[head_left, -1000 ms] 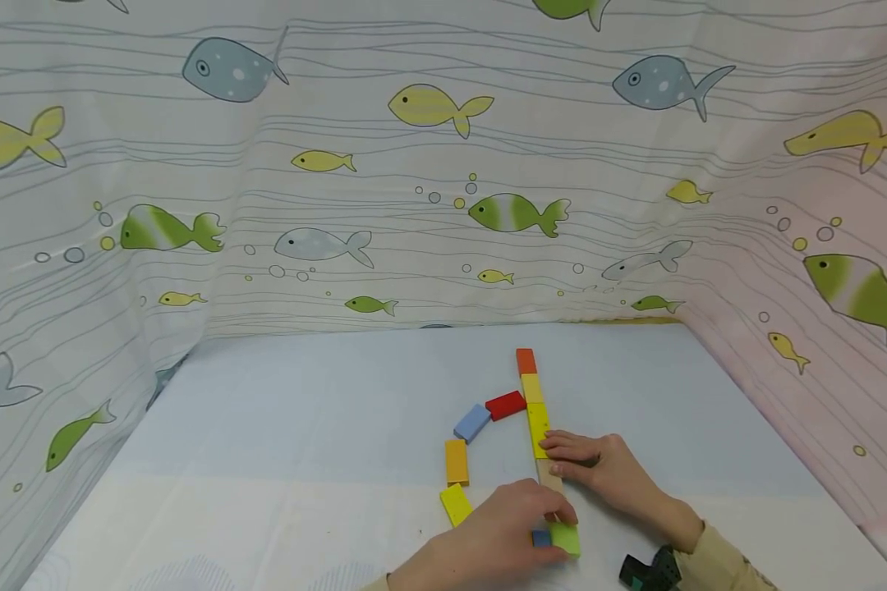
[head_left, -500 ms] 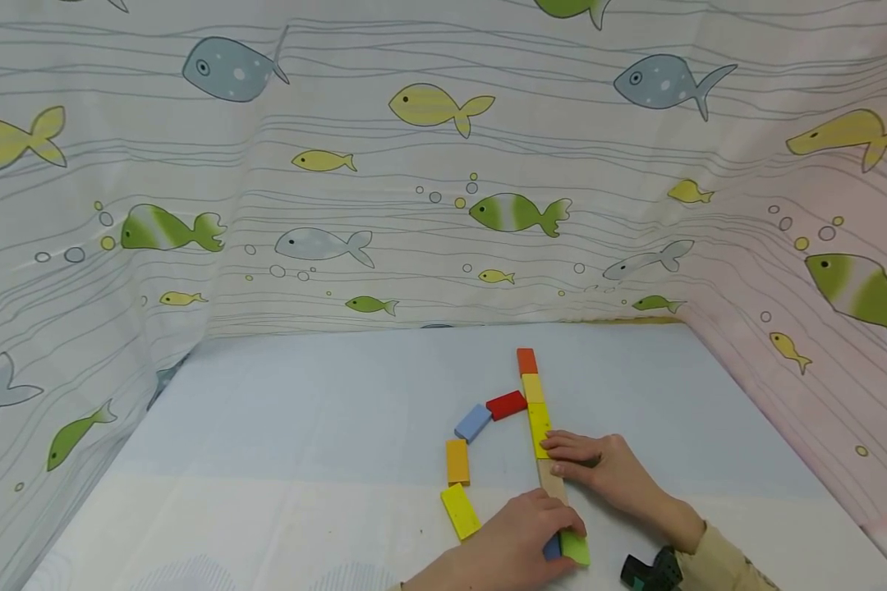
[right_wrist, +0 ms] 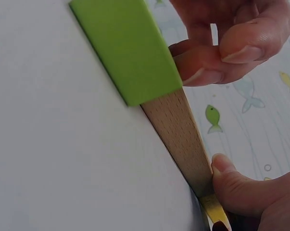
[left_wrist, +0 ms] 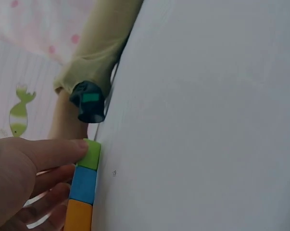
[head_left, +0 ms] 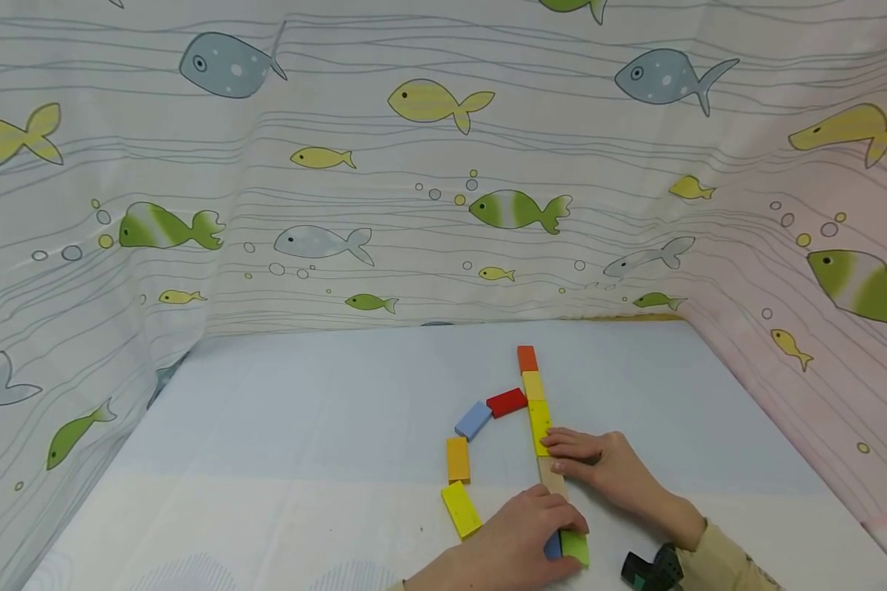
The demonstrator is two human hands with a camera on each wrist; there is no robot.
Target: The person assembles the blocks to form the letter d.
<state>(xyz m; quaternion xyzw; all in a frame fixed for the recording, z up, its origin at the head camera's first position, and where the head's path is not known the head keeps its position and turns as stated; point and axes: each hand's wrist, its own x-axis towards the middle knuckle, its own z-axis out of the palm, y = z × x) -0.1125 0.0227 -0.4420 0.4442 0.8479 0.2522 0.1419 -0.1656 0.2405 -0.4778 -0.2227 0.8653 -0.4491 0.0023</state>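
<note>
My left hand (head_left: 513,538) pinches a green block (head_left: 575,552) at the near end of a straight row of coloured blocks. In the left wrist view its thumb lies on the green block, beside a blue block (left_wrist: 82,184) and an orange block (left_wrist: 78,215). Midway along the row, my right hand (head_left: 612,472) rests its fingertips on a yellow block (head_left: 537,414) and its thumb against a plain wooden block (head_left: 549,470). The right wrist view has the green block touching the wooden block's end. The left hand covers part of the row's near end.
Farther along the row lie a pale yellow block (head_left: 533,386) and an orange-red block (head_left: 527,359). Red (head_left: 506,402), light blue (head_left: 474,420), orange (head_left: 457,460) and yellow blocks curve left of it. A dark wrist camera (head_left: 652,568) sits by the right sleeve. Fish-print cloth surrounds the white table.
My left hand has moved slightly right and nearer with the green block, uncovering more of the yellow block on the curve. It holds still over the last half second. The right hand stays put.
</note>
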